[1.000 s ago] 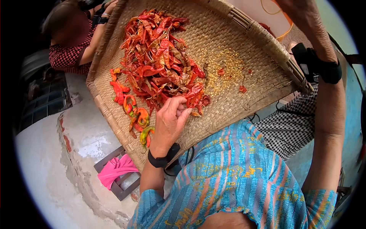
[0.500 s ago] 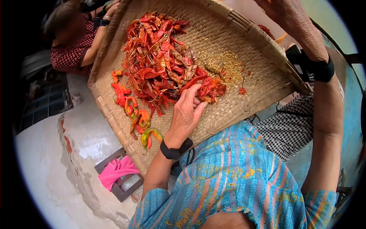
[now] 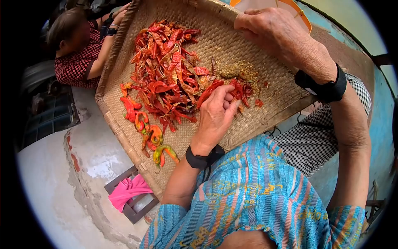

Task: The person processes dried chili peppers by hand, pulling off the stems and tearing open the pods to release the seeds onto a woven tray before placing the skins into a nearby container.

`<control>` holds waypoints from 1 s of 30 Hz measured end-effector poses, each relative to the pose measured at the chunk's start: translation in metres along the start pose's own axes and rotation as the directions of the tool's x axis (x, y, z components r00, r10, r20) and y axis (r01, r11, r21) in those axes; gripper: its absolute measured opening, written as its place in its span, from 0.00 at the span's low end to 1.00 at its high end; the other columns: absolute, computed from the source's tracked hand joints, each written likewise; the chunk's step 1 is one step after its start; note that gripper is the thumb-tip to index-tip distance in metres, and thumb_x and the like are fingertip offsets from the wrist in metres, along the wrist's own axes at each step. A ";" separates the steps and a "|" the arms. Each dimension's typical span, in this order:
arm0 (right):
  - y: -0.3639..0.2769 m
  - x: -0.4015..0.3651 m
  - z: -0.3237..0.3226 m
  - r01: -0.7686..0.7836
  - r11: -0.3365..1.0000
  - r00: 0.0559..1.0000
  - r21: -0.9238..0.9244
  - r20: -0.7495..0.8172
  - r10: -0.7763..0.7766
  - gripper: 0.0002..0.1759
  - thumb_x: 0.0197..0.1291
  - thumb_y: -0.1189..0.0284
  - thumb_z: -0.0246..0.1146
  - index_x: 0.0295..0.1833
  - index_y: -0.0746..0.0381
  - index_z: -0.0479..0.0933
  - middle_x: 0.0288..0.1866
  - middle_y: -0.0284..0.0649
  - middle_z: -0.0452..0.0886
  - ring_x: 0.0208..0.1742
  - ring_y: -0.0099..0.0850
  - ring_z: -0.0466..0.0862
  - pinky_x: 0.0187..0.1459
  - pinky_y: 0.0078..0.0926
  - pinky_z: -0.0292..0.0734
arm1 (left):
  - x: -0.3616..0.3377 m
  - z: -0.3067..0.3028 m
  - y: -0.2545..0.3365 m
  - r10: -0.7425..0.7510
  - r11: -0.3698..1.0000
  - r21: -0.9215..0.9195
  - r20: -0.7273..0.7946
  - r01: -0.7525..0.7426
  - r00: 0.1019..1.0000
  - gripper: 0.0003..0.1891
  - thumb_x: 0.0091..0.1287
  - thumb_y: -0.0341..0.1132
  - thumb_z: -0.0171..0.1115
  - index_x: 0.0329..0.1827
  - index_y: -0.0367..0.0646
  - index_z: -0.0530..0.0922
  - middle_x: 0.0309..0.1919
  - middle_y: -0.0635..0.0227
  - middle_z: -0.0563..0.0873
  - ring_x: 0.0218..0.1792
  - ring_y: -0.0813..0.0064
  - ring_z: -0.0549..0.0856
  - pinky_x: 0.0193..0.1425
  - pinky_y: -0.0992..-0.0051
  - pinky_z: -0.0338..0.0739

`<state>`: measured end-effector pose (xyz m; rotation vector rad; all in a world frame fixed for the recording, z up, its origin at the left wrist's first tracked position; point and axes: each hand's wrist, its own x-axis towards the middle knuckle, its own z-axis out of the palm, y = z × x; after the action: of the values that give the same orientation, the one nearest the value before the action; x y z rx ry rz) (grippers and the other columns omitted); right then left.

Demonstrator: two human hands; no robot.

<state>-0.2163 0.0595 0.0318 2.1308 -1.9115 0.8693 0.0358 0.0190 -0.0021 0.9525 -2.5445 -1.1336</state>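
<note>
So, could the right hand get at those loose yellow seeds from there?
Probably yes: the right hand is at the tray rim, near the seeds, with only bare weave seemingly between; the chilli pile sits on their other side.

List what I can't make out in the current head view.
All in the head view:
Left hand and right hand: palms, hidden by the hands' backs.
Woven tray: far corner, cut off by the picture's top edge.
Pepper heap: underside, hidden by its top layer.
Seeds: too small to count.
</note>
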 end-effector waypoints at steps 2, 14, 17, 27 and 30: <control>0.000 0.000 0.006 0.010 0.999 1.000 0.047 0.011 -0.011 0.05 0.66 0.73 0.62 0.41 0.64 0.77 0.35 0.43 0.83 0.35 0.44 0.84 0.38 0.37 0.80 | 0.001 0.002 -0.003 -0.032 0.997 -0.078 -0.031 0.030 0.999 0.15 0.66 0.25 0.67 0.55 0.37 0.78 0.37 0.69 0.83 0.35 0.84 0.82 0.41 0.81 0.80; -0.038 0.000 0.018 -0.149 0.724 0.903 0.674 0.392 -0.179 0.18 0.58 0.63 0.72 0.43 0.67 0.83 0.31 0.48 0.86 0.35 0.41 0.88 0.39 0.37 0.82 | 0.007 -0.014 0.004 -0.068 0.693 -0.719 -0.148 -0.061 0.987 0.13 0.72 0.22 0.59 0.57 0.37 0.71 0.43 0.67 0.79 0.42 0.81 0.84 0.47 0.80 0.84; -0.039 -0.004 0.024 -0.174 0.697 0.920 0.696 0.368 -0.137 0.11 0.59 0.69 0.70 0.40 0.67 0.83 0.30 0.47 0.86 0.34 0.40 0.88 0.37 0.36 0.82 | 0.008 -0.014 0.007 -0.071 0.724 -0.688 -0.147 -0.050 0.987 0.13 0.72 0.24 0.60 0.57 0.37 0.73 0.44 0.65 0.82 0.42 0.77 0.85 0.48 0.77 0.83; 0.011 0.011 -0.030 -0.165 0.894 0.955 0.417 -0.160 0.251 0.04 0.66 0.78 0.62 0.39 0.68 0.77 0.29 0.45 0.82 0.29 0.33 0.83 0.31 0.28 0.78 | 0.020 -0.056 -0.003 0.094 0.973 0.230 -0.278 -0.029 0.956 0.09 0.67 0.21 0.62 0.49 0.39 0.80 0.44 0.63 0.84 0.43 0.71 0.86 0.47 0.74 0.81; 0.027 0.006 -0.040 -0.175 0.979 0.904 0.103 -0.378 0.201 0.07 0.68 0.75 0.64 0.41 0.69 0.78 0.27 0.43 0.82 0.26 0.28 0.82 0.28 0.26 0.77 | 0.032 -0.051 -0.019 0.419 0.797 0.523 -0.117 -0.303 0.900 0.13 0.63 0.22 0.65 0.51 0.40 0.80 0.48 0.57 0.83 0.47 0.53 0.83 0.52 0.62 0.81</control>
<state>-0.2550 0.0688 0.0607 1.6594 -1.9150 1.2982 0.0416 -0.0407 0.0164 0.5839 -2.7014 -0.2420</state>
